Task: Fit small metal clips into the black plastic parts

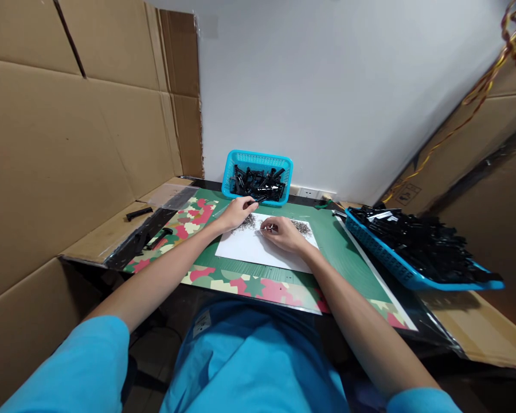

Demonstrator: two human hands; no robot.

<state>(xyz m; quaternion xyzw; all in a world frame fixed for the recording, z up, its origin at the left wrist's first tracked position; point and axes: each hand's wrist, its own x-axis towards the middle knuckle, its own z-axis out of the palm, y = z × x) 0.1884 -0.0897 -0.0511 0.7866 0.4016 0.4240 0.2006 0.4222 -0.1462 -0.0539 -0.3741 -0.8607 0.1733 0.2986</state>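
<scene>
My left hand (pixel 237 211) is closed round a small black plastic part (pixel 258 200) at the far edge of a white sheet (pixel 253 248). My right hand (pixel 282 232) rests on the sheet with fingers pinched together on something too small to name, right beside a scatter of tiny dark pieces (pixel 301 227). More of these pieces (pixel 247 221) lie under my left hand. The sheet lies on a green mat (pixel 348 252).
A small blue basket (pixel 258 177) of black parts stands at the back against the white wall. A larger blue tray (pixel 413 248) heaped with black parts sits at the right. Cardboard walls enclose the left and right. Two black parts (pixel 155 238) lie at the left on the table.
</scene>
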